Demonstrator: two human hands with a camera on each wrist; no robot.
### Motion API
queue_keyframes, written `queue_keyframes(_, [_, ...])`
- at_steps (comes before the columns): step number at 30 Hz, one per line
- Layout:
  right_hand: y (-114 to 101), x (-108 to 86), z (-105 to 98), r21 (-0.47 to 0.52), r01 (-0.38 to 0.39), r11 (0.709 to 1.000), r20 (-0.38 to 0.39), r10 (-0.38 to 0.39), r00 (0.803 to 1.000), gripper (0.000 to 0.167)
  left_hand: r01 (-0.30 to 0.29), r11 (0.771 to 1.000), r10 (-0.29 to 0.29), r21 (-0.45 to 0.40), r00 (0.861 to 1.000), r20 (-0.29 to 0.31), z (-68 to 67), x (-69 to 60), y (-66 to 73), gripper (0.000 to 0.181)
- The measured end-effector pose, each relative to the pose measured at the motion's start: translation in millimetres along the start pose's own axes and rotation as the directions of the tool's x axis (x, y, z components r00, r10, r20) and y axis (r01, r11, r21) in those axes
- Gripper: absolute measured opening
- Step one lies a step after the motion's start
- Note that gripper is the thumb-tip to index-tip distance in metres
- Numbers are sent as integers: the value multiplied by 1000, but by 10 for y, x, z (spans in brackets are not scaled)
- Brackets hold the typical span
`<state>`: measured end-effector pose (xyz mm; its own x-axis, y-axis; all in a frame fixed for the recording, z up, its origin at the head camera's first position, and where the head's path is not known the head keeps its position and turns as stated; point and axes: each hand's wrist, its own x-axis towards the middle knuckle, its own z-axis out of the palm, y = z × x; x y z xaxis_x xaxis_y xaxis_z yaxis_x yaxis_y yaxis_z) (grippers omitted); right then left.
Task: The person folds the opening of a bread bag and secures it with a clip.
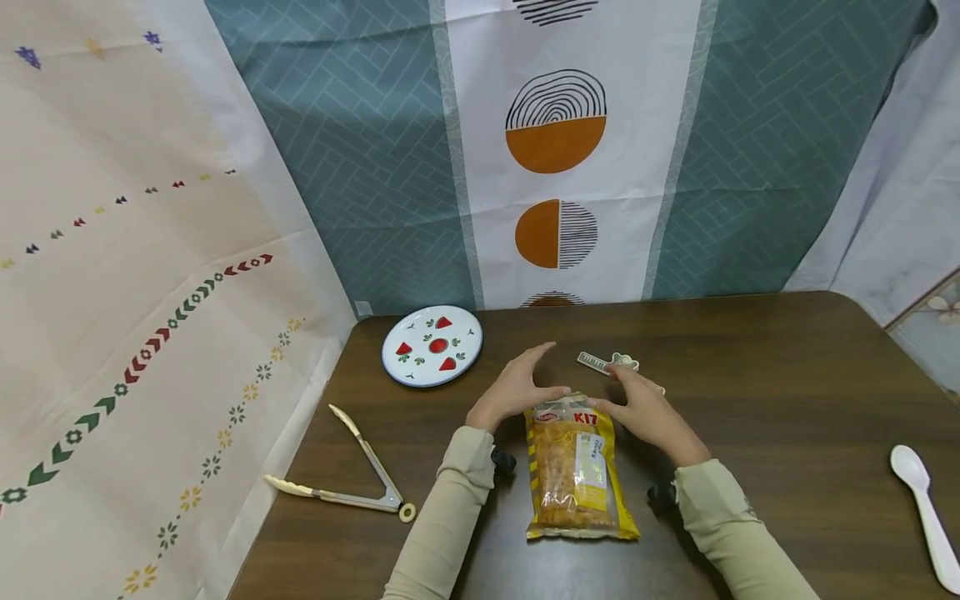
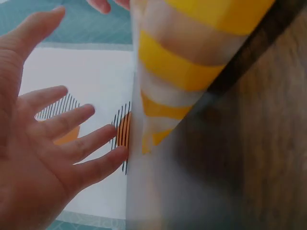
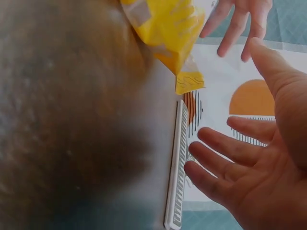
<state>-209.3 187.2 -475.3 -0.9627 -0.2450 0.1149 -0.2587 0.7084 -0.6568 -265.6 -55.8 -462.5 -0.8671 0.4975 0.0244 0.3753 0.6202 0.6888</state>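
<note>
We're seeing our left hand (image 1: 514, 392) and right hand (image 1: 649, 411) wide, at eleven and one o'clock of the yellow packet (image 1: 561, 475), judging it light, crushable, best gripped at twelve.

You are facing a dark wood-grained tabletop (image 1: 787, 400), its near part catching a pale sheen. Beyond it, a teal-and-white backdrop cloth (image 1: 555, 185) is hanging, showing orange, black-lined circles (image 1: 556, 146). A patterned cream cloth (image 1: 150, 308) is covering your left; whitish fabric (image 1: 903, 183) is draping your right.
</note>
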Motion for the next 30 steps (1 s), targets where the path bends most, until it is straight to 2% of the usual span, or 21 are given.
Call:
queue_keyframes(4, [-8,-9,39,22,37,999,6,-37,999,66,-16,1000,17,-15,999,37,34,8,-13,77])
queue_keyframes(10, [-3,10,91,-4,81,997,12,-81,997,53,-45,998,50,-53,995,92,100,47,-19,66])
queue_keyframes(14, [-11,27,100,-16,109,994,21,-109,994,45,-55,996,61,-63,993,98,135,69,-18,64])
queue_keyframes(19, [-20,45,87,-23,143,989,17,-142,990,42,-57,996,63,-65,992,108,144,90,6,57])
queue_keyframes(30, [-42,41,121,4,135,991,55,-135,989,31,-31,999,35,-31,988,152,189,123,49,39])
